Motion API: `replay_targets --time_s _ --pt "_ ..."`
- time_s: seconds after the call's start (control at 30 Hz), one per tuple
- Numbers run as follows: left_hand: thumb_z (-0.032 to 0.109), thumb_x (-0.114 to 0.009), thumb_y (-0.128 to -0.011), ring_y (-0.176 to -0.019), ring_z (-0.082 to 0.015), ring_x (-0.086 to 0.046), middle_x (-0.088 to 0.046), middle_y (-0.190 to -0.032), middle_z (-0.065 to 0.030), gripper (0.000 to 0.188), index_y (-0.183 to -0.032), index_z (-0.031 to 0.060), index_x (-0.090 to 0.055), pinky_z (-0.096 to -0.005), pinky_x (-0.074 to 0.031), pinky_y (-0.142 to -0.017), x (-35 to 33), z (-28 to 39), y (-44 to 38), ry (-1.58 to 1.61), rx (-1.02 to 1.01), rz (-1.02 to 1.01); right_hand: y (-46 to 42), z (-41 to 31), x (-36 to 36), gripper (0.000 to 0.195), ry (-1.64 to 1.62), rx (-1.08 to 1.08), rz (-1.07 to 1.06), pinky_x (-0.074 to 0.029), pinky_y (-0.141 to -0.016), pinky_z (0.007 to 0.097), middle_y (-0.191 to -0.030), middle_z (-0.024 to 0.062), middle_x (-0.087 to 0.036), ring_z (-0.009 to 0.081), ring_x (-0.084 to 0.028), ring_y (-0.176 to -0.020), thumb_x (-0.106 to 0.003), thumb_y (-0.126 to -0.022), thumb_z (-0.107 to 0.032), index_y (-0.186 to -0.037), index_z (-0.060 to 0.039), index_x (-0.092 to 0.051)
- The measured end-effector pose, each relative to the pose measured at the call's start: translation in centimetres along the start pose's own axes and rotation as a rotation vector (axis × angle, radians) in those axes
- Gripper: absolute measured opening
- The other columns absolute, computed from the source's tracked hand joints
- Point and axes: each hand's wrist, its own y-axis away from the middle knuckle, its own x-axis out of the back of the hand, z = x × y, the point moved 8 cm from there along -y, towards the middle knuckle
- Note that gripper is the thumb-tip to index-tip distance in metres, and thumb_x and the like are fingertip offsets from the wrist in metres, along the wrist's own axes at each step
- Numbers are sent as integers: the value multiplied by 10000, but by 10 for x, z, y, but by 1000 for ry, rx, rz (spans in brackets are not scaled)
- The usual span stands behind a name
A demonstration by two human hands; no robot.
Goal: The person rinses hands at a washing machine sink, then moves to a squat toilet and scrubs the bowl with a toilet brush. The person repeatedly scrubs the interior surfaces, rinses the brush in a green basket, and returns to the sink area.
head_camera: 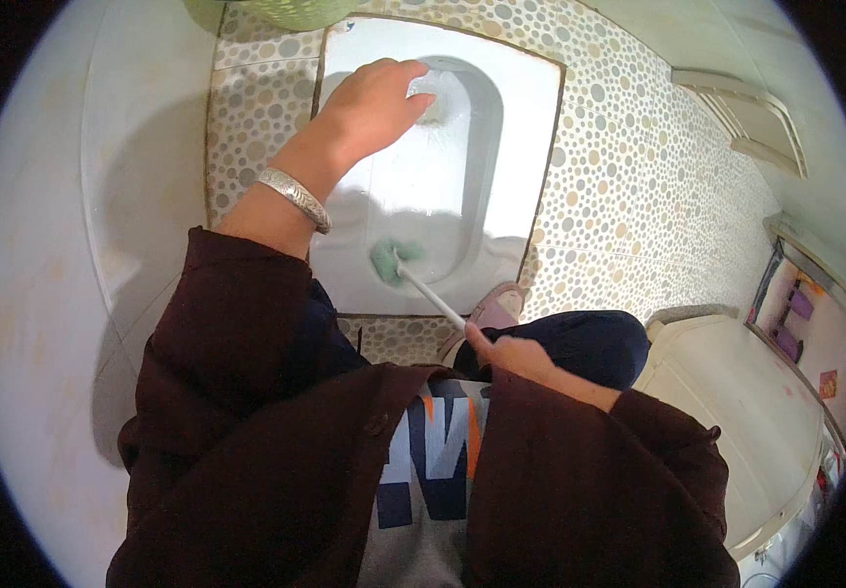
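Observation:
A white ceramic squat toilet pan (423,173) is set in the floor before me. My left hand (382,103), with a silver bangle at the wrist, hangs over the upper left part of the pan; thumb and a finger are apart and I see nothing held. My right hand (515,356) is closed round the white handle of a toilet brush (434,298) near my right knee. The brush's green bristle head (391,262) rests in the near end of the pan, at its left side. Part of the right hand's fingers is hidden.
Pebble-patterned floor tiles (599,176) surround the pan. A pale wall (48,257) stands close on the left. A green perforated basket (294,11) is at the top edge. On the right are a cream wall rack (746,121) and a cream plastic bin or cabinet (724,419).

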Motion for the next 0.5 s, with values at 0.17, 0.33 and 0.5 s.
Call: replay_targets --time_s 0.17,0.33,0.5 --pt "278 -564 -860 -1057 -308 -539 -573 -1133 -165 387 -1157 31 -548 -353 -421 -912 -11 3 -6 9 -33 -35 -55 -7 33 628 -31 -39 396 -484 -586 485 -744 224 -607 383 -613 -683 -433 -840 -75 -1390 -21 -134" --pt "276 -574 -855 -1049 -299 -546 -574 -1138 -163 389 -1166 44 -550 -355 -433 -897 -1 -2 -5 23 -43 24 -120 42 148 477 -115 -182 548 -508 -671 437 -865 228 -622 358 -621 -779 -340 -898 -114 -1346 20 -245" --pt "297 -568 -861 -1034 -289 -555 -560 -1177 -148 411 -1189 52 -536 -348 -453 -873 8 -22 1 49 68 -11 -33 15 82 523 -33 -96 315 -484 -642 482 -774 245 -603 385 -608 -724 -439 -851 -118 -1338 -30 -270"
